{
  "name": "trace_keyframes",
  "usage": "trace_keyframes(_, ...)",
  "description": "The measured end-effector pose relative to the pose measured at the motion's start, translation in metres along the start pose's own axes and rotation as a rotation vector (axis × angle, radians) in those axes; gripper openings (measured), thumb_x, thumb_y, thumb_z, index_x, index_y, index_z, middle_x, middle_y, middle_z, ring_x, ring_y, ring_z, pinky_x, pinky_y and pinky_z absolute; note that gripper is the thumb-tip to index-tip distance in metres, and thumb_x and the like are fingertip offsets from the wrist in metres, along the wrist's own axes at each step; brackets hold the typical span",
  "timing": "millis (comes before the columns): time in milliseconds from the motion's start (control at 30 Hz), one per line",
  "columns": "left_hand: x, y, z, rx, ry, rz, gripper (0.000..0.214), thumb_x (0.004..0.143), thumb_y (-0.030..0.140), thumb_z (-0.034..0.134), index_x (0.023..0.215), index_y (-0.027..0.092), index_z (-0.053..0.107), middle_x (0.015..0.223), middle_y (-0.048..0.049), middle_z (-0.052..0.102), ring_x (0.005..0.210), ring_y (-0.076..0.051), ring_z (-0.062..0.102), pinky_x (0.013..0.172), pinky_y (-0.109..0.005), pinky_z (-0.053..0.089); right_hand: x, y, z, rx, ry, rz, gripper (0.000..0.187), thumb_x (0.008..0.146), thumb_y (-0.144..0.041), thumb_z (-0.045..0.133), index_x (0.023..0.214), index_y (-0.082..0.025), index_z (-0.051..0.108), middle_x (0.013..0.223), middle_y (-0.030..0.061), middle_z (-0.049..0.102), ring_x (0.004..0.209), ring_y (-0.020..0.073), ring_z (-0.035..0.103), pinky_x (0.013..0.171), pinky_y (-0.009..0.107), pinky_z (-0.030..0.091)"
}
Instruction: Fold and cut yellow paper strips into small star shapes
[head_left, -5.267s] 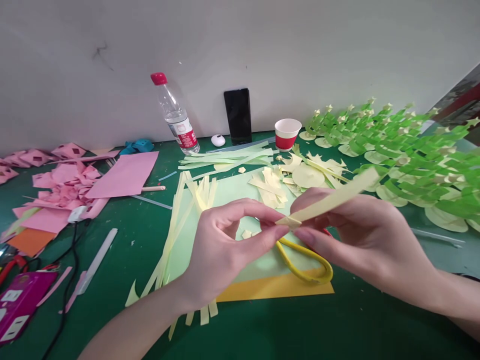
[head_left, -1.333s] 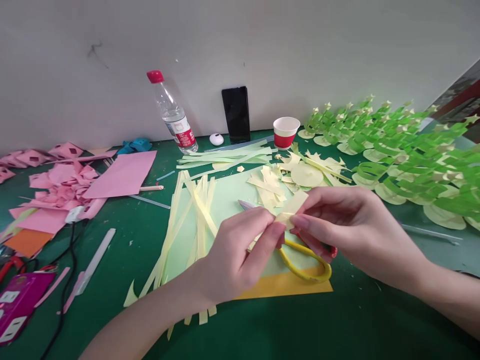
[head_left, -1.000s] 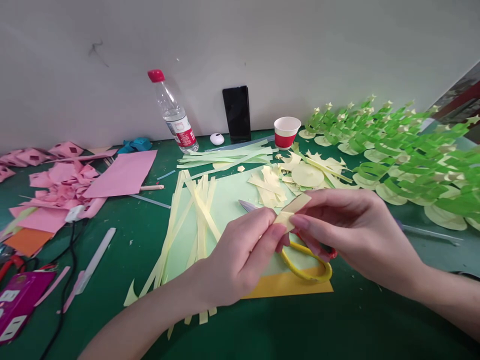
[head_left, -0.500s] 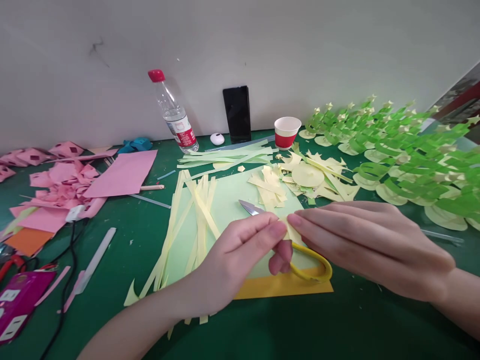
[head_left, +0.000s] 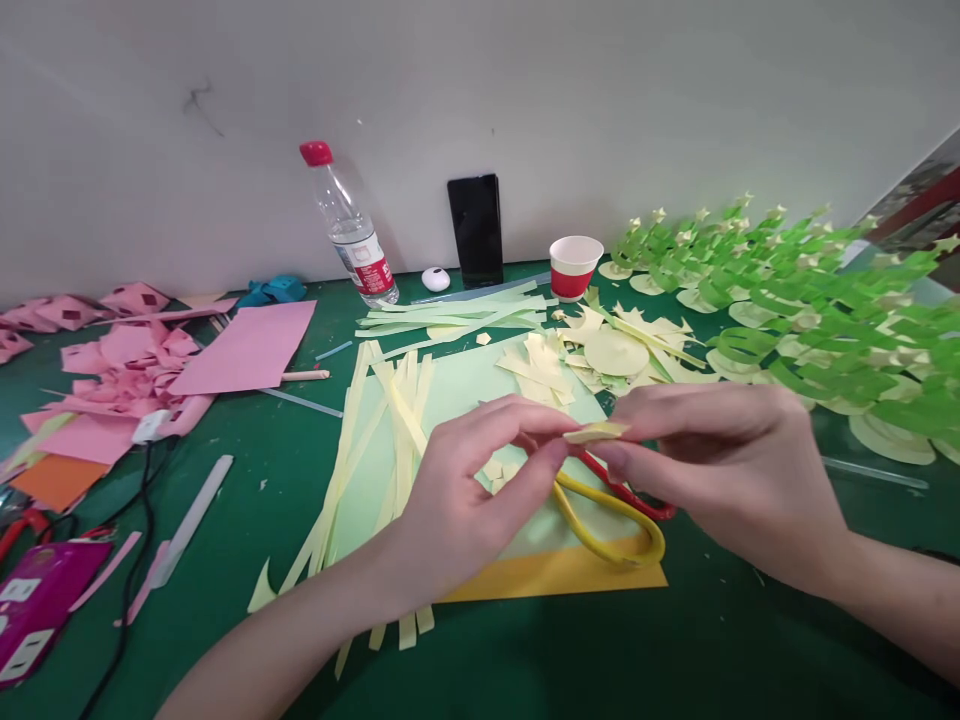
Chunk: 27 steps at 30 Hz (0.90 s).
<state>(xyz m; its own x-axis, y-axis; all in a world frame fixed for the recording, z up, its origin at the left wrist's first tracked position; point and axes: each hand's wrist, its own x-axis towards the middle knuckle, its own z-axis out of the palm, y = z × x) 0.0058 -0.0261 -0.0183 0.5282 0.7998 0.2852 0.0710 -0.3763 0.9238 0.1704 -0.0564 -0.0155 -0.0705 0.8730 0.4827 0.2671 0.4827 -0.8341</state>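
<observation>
Between my two hands is a small folded piece of pale yellow paper (head_left: 596, 432). My left hand (head_left: 480, 480) pinches its left end between thumb and fingers, and my right hand (head_left: 720, 455) grips its right end. Beneath them lie scissors (head_left: 611, 540) with one yellow and one red handle loop; my hands hide the blades. The scissors rest on a pale green paper sheet (head_left: 457, 400) with an orange-yellow sheet (head_left: 540, 575) along its near edge. Long pale yellow paper strips (head_left: 405, 400) lie to the left of my left hand, and short cut pieces (head_left: 540, 365) lie beyond.
Rows of green paper plants (head_left: 825, 320) on round bases stand at right. A paper cup (head_left: 576, 268), phone (head_left: 477, 232) and water bottle (head_left: 354, 240) are along the wall. Pink paper (head_left: 244, 345) and a purple power strip (head_left: 52, 605) with a black cable are at left.
My hands have turned the yellow paper from upright to nearly flat. My right hand's fingers have curled in, and the red scissor loop now shows. The blade tip is now hidden.
</observation>
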Motion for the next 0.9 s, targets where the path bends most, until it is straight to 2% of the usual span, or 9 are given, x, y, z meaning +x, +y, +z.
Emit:
trace_keyframes(67, -0.001, -0.001, 0.000, 0.065, 0.014, 0.053, 0.014, 0.081, 0.007, 0.052, 0.076, 0.013, 0.064, 0.071, -0.0039, 0.066, 0.067, -0.013, 0.059, 0.062, -0.022, 0.049, 0.001, 0.000, 0.003, 0.222, -0.015, 0.211, 0.019, 0.067, -0.007, 0.068, 0.054, -0.022, 0.067, 0.045, -0.0059, 0.058, 0.039, 0.0050, 0.046, 0.034, 0.015, 0.037)
trace_keyframes(167, -0.002, -0.001, 0.000, 0.107, 0.021, 0.106, 0.017, 0.080, 0.006, 0.051, 0.072, 0.012, 0.065, 0.067, -0.0052, 0.066, 0.061, -0.014, 0.059, 0.057, -0.024, 0.049, 0.001, 0.000, 0.004, 0.404, -0.039, 0.408, 0.018, 0.062, -0.007, 0.072, 0.053, -0.022, 0.070, 0.043, -0.0058, 0.055, 0.038, 0.0039, 0.044, 0.033, 0.014, 0.035)
trace_keyframes(267, -0.002, -0.003, 0.000, 0.114, 0.035, 0.151, 0.012, 0.079, 0.007, 0.055, 0.074, 0.010, 0.065, 0.066, -0.0061, 0.066, 0.061, -0.015, 0.061, 0.058, -0.025, 0.051, 0.003, 0.000, 0.003, 0.466, -0.033, 0.527, 0.015, 0.055, -0.009, 0.078, 0.049, -0.020, 0.070, 0.041, -0.0049, 0.053, 0.037, 0.0035, 0.042, 0.033, 0.013, 0.035)
trace_keyframes(433, 0.001, -0.006, -0.003, 0.160, 0.036, 0.214, 0.011, 0.081, 0.010, 0.057, 0.072, 0.012, 0.064, 0.066, -0.0056, 0.067, 0.060, -0.014, 0.061, 0.056, -0.024, 0.051, 0.006, -0.001, 0.001, 0.501, -0.086, 0.611, 0.013, 0.054, -0.010, 0.079, 0.050, -0.018, 0.071, 0.040, -0.0045, 0.053, 0.036, 0.0029, 0.040, 0.030, 0.012, 0.031)
trace_keyframes(600, 0.001, -0.007, -0.006, 0.284, 0.060, 0.346, 0.011, 0.081, 0.008, 0.057, 0.075, 0.016, 0.062, 0.066, -0.0023, 0.066, 0.060, -0.012, 0.060, 0.056, -0.023, 0.051, 0.011, -0.002, 0.000, 0.495, -0.093, 0.560, 0.012, 0.057, -0.010, 0.076, 0.061, -0.019, 0.070, 0.046, -0.0050, 0.058, 0.037, 0.0036, 0.043, 0.031, 0.012, 0.036)
trace_keyframes(733, 0.002, -0.009, -0.006, 0.462, 0.045, 0.492, 0.010, 0.080, 0.005, 0.058, 0.075, 0.014, 0.060, 0.065, -0.0034, 0.066, 0.061, -0.012, 0.058, 0.058, -0.023, 0.051, 0.012, -0.006, -0.001, 0.271, -0.091, 0.420, 0.004, 0.063, -0.014, 0.071, 0.063, -0.017, 0.069, 0.050, -0.0033, 0.060, 0.037, 0.0046, 0.044, 0.031, 0.014, 0.039)
trace_keyframes(800, 0.002, -0.008, -0.006, 0.499, 0.048, 0.538, 0.010, 0.080, 0.005, 0.057, 0.075, 0.014, 0.059, 0.066, -0.0036, 0.066, 0.062, -0.012, 0.057, 0.059, -0.023, 0.050, 0.011, -0.007, -0.003, 0.156, -0.112, 0.330, 0.006, 0.068, -0.015, 0.066, 0.063, -0.017, 0.068, 0.051, -0.0026, 0.061, 0.036, 0.0054, 0.044, 0.031, 0.015, 0.039)
trace_keyframes(833, 0.002, -0.007, -0.006, 0.476, 0.043, 0.510, 0.010, 0.081, 0.006, 0.056, 0.076, 0.014, 0.060, 0.067, -0.0034, 0.065, 0.062, -0.012, 0.057, 0.060, -0.022, 0.049, 0.011, -0.007, -0.003, 0.105, -0.115, 0.281, 0.007, 0.069, -0.014, 0.065, 0.064, -0.017, 0.069, 0.052, -0.0020, 0.062, 0.037, 0.0060, 0.046, 0.032, 0.015, 0.040)
trace_keyframes(900, 0.003, -0.004, -0.008, 0.347, -0.016, 0.323, 0.011, 0.084, 0.011, 0.053, 0.077, 0.015, 0.060, 0.070, -0.0027, 0.065, 0.064, -0.012, 0.058, 0.060, -0.020, 0.048, 0.010, -0.007, -0.005, 0.020, -0.111, 0.149, 0.011, 0.072, -0.011, 0.064, 0.066, -0.018, 0.069, 0.055, -0.0011, 0.065, 0.042, 0.0073, 0.052, 0.037, 0.015, 0.044)
